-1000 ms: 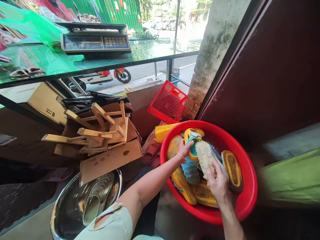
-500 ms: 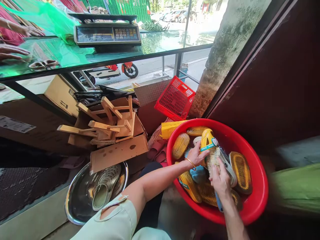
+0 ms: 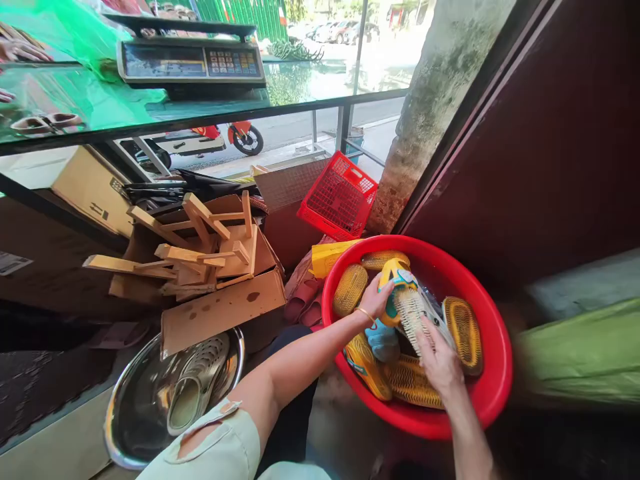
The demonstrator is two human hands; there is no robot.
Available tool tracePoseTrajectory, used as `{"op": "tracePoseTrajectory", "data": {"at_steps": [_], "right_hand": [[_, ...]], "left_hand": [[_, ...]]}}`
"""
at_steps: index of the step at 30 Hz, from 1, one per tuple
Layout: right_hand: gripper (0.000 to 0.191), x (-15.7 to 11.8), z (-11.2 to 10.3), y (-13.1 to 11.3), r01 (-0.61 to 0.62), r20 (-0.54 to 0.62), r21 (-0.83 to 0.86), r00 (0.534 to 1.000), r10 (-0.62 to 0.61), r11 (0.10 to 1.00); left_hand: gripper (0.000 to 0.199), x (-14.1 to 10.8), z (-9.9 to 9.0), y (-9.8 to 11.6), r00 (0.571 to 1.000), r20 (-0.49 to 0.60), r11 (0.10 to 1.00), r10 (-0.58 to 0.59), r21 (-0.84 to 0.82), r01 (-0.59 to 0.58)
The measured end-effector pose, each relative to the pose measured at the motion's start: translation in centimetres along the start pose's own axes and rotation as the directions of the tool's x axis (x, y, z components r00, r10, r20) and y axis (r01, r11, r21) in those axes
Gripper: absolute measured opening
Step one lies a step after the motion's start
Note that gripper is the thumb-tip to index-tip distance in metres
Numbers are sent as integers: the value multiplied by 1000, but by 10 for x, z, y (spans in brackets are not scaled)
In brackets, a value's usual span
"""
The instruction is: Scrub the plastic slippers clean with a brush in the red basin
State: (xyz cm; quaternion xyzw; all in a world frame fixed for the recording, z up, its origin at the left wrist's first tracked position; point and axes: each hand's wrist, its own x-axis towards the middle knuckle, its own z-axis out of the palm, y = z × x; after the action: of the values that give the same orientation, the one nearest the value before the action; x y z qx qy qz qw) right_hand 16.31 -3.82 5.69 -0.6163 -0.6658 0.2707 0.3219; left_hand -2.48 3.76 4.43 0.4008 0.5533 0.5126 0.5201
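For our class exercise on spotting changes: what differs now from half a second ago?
The left hand has turned the yellow shoe so its teal lining shows; the brush in the right hand now overlaps that lining in view. Both hands kept hold. The red tub, red crate and wooden stools stayed put.

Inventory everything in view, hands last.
Tub: one, red, right of centre
Held shoe: one, yellow, over tub
Brush: one, pale, over tub
Other shoes: at least five, yellow, in tub
Crate: one, red, beyond tub
Stools: likely two, tan, left
Cartons: several, brown, left
Basin: one, silver, lower left
Clog: at least one, olive, basin
Scale: one, dark, upper left
Scooter: one, red, outside
Left hand: one, bare, on held shoe
Right hand: one, bare, on brush
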Motion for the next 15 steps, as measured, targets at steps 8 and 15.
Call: {"op": "tracePoseTrajectory", "data": {"at_steps": [8,15], "right_hand": [[61,1,28,5,259,-194,-304,925,-326,917],[69,-14,-27,5,-179,206,121,967,151,977]], "left_hand": [[55,-27,5,-6,988,101,956,114,260,-137],[52,-13,-6,-2,990,54,954,127,268,-136]]}}
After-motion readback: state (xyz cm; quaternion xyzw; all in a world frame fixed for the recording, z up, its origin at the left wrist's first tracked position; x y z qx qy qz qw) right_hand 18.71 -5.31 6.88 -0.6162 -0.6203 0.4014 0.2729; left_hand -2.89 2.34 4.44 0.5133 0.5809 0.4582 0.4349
